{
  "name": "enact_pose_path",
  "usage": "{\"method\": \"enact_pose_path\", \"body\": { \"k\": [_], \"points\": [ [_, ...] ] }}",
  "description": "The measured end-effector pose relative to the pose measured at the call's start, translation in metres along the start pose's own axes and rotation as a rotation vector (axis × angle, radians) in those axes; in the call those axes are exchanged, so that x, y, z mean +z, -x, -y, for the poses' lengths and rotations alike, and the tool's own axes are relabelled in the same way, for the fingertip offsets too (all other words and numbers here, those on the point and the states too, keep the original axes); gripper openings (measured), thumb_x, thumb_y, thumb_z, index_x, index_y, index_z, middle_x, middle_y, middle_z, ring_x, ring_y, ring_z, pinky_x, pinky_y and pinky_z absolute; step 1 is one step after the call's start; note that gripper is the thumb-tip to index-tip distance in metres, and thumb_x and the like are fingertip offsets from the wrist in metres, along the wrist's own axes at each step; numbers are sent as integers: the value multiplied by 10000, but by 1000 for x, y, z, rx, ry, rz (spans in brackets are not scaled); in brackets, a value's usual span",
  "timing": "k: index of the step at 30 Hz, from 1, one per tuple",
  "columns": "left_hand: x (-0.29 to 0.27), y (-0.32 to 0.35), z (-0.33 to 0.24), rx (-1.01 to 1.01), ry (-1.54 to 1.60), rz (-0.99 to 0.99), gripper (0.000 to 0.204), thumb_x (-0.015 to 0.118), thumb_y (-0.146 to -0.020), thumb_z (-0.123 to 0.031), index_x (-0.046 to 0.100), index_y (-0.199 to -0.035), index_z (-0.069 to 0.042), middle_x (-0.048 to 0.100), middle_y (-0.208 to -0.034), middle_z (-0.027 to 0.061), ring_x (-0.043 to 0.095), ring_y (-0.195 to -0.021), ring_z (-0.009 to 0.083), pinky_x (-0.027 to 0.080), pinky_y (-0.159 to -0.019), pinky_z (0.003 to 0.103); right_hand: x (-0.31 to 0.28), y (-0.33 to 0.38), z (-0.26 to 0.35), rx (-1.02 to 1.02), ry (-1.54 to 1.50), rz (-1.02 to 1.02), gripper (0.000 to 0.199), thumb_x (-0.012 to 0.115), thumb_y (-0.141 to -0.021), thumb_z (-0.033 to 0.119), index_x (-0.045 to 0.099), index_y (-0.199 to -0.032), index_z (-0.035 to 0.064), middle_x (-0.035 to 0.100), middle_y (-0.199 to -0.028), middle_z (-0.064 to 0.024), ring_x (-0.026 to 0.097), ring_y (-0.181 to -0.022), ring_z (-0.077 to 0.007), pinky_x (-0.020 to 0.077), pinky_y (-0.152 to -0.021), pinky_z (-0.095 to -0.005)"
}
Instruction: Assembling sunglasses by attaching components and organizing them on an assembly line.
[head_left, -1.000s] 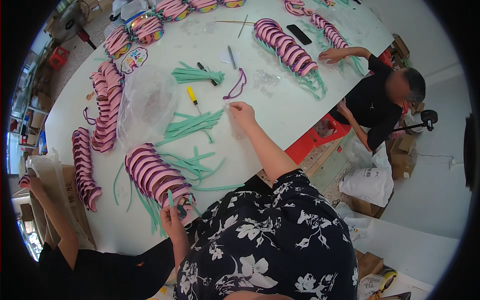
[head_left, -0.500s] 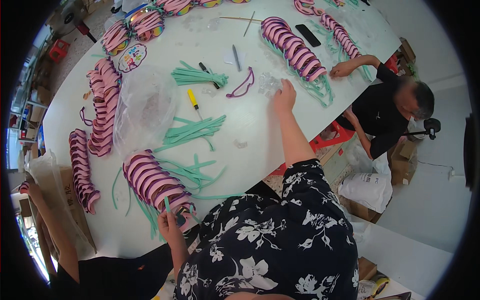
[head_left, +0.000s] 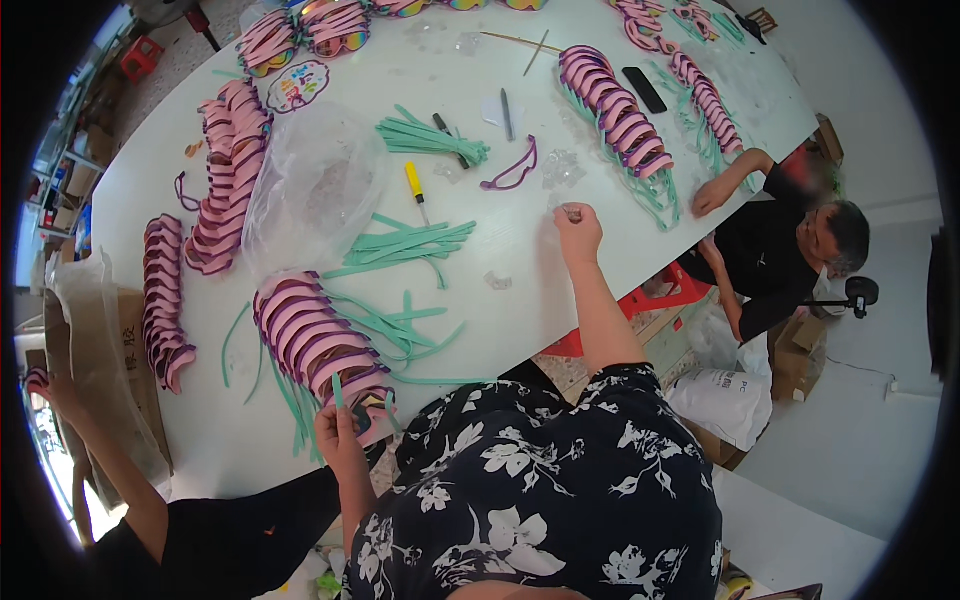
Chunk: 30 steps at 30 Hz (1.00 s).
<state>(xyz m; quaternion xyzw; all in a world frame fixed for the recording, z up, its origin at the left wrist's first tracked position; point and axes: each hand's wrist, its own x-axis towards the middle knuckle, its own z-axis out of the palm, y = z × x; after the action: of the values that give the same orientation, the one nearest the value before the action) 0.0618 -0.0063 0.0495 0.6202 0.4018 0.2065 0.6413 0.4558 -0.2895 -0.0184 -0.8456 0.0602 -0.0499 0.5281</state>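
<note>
At the table's near edge, my left hand (head_left: 342,442) pinches the upright end of a mint-green strap (head_left: 338,390). It is beside the near end of a row of pink goggles (head_left: 318,335) with purple edges, nested together, their green straps trailing out. My right hand (head_left: 578,238) is over the table to the right, its fingers closed on what looks like a small clear plastic piece, mostly hidden. Just beyond it lies a scatter of clear plastic pieces (head_left: 563,170). Nearby is a purple goggle frame (head_left: 512,168). Loose green straps (head_left: 415,245) are bundled left of my right hand.
A yellow screwdriver (head_left: 414,182), a grey pen (head_left: 507,115) and a black phone (head_left: 644,90) lie on the white table (head_left: 450,330). A clear plastic bag (head_left: 310,190) and more goggle rows (head_left: 232,180) are at left. Co-workers sit at right (head_left: 755,260) and lower left (head_left: 240,540).
My right hand has drawn back toward me from the clear pieces, its fingers now closed. My left hand stays at the strap. The whole view has shifted a little.
</note>
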Motion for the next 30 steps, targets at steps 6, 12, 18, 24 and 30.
{"method": "enact_pose_path", "body": {
  "k": [6, 12, 18, 24, 30],
  "points": [
    [-12, 7, -5, -11, 39, 59, 79, 547, -951, -98, 537, -968, -22, 582, -790, 24, 520, -681, 73, 426, -645, 210, 34, 137, 76, -73, 108, 1001, 247, 693, -792, 207, 614, -959, 45, 655, -922, -55, 624, -834, -135, 499, -723, -284],
    [-39, 21, 7, 107, 14, 76, 133, 556, -926, -63, 574, -1021, 29, 635, -845, 58, 588, -763, 99, 476, -708, 232, 53, 263, 137, 68, -90, 1919, 202, 694, -833, 115, 686, -1023, 50, 693, -949, -45, 633, -876, -122, 493, -798, -268],
    [-65, 38, 11, 205, -185, -30, 136, 577, -882, -49, 602, -995, 23, 654, -820, 83, 609, -753, 132, 483, -705, 278, 69, 297, 145, -497, 244, 2079, 241, 750, -766, 256, 684, -921, 83, 698, -861, -67, 668, -824, -202, 507, -730, -322],
    [-78, 50, 0, 419, -447, -43, 138, 596, -842, -43, 604, -967, 16, 628, -856, 137, 614, -764, 206, 474, -696, 307, 72, 332, 148, -790, 247, 1902, 198, 665, -835, 218, 618, -986, 98, 644, -825, -69, 627, -721, -229, 489, -669, -341],
    [-78, 43, 11, 299, -195, 10, 162, 592, -843, -38, 594, -990, 31, 621, -871, 153, 617, -785, 212, 473, -735, 295, 80, 340, 119, 45, -246, 1661, 125, 539, -959, 189, 558, -1023, 83, 574, -753, 11, 510, -632, -54, 418, -553, -209]
  ]
}}
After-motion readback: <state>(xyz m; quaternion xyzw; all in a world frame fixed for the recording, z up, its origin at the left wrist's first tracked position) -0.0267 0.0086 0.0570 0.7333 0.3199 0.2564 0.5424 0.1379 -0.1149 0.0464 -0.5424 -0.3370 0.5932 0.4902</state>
